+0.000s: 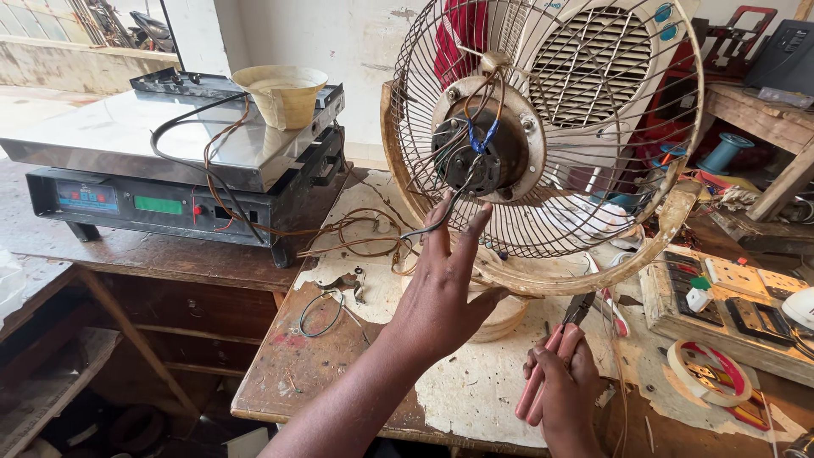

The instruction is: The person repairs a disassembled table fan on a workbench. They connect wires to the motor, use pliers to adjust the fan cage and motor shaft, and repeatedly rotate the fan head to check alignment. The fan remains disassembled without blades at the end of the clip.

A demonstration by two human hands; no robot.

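Left hand (443, 284) reaches up and forward from the lower middle of my view, forearm slanting in from below, palm turned away from me and fingers stretched nearly straight toward the fan grille (543, 127). Its fingertips sit against the lower wires of that round cage, and a dark wire (437, 222) coming down from the motor (479, 144) passes between or just beside them; I cannot tell whether it is pinched or only touched. So the left hand looks spread rather than closed on anything. My right hand (566, 386) hangs lower, near the bottom edge, wrist bent, fingers wrapped firmly around the pink handles of a pair of pliers (551, 360), whose dark nose points up toward the fan's cream-coloured rim (593, 276). The nose stands just beside that rim; contact I cannot confirm. The fan itself stands tilted on the worn wooden workbench (339, 356), back side toward me, its motor exposed at the centre of the cage with blue and brown leads around it. Loose brown wires (356, 233) trail leftward from the fan base across the bench toward a flat steel-topped machine (170, 161), on which a beige cone-shaped bowl (280, 93) sits. To my right lie a roll of tape (708, 369) and a board of switches (738, 301).
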